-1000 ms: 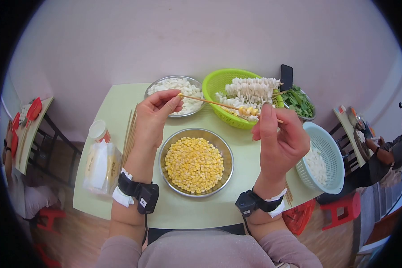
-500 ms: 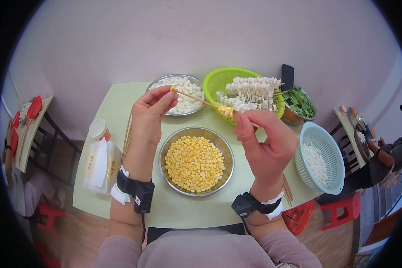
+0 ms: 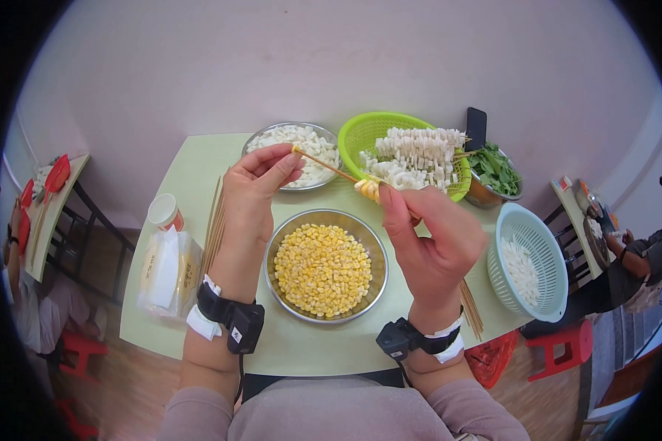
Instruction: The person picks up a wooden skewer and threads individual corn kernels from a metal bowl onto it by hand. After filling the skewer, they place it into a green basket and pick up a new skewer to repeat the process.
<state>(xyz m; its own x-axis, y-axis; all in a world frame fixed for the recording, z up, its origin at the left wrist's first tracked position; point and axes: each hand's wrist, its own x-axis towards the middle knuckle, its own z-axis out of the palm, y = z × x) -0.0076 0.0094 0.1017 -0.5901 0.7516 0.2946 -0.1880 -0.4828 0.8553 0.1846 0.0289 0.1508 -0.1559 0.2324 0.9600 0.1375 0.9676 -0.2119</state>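
Note:
My left hand is closed, pinching a yellow corn kernel at the far-left tip of a thin wooden skewer. The skewer slants down to the right into my right hand, whose thumb and fingers are closed round it. Several threaded corn kernels sit on the skewer against the right fingertips. Below both hands stands a steel bowl full of loose corn kernels. Each wrist wears a black strapped device.
Behind are a steel plate of white pieces, a green basket with white skewers, and a bowl of leaves. A blue basket stands right; a tissue pack and paper cup left. Other people work at side tables.
My left hand has moved slightly right with the kernel, still at the skewer's tip. The right hand has shifted a little left and down.

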